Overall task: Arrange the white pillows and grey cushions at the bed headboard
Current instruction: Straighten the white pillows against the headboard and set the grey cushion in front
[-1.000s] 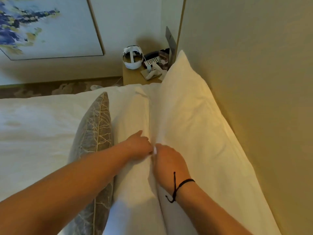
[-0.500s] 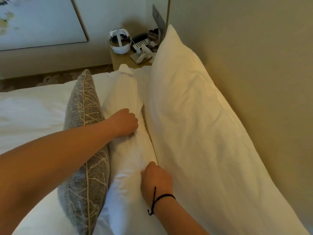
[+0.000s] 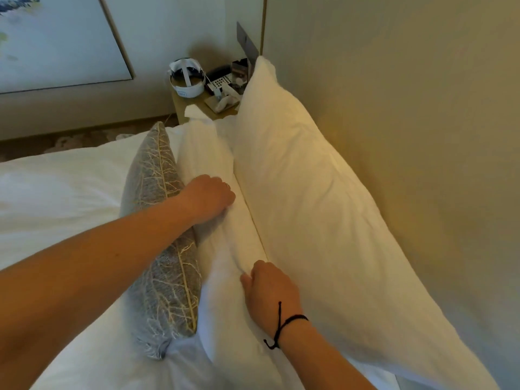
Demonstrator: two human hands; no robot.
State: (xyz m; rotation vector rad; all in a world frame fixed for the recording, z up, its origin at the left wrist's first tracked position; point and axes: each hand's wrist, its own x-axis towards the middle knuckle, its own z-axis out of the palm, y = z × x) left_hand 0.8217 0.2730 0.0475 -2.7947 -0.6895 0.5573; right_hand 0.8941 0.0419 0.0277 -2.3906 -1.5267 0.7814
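Note:
A large white pillow (image 3: 304, 198) leans against the beige headboard (image 3: 408, 136) on the right. A second white pillow (image 3: 225, 277) stands in front of it, and a grey cushion (image 3: 160, 249) with a pale branch pattern stands on edge against that. My left hand (image 3: 208, 197) reaches over the cushion and grips the top of the front pillow with curled fingers. Lower down, my right hand (image 3: 270, 288), with a black cord on the wrist, pinches the same pillow's fabric at the seam between the two pillows.
White bedding (image 3: 56, 198) covers the mattress to the left. A wooden nightstand (image 3: 194, 108) beyond the pillows holds a white headset (image 3: 187, 77), a phone and small items. A framed painting (image 3: 56, 43) hangs on the far wall.
My hands, together at the pillow seam a second ago, have spread apart: the left moved up along the front pillow, the right slid down. The view shifted slightly.

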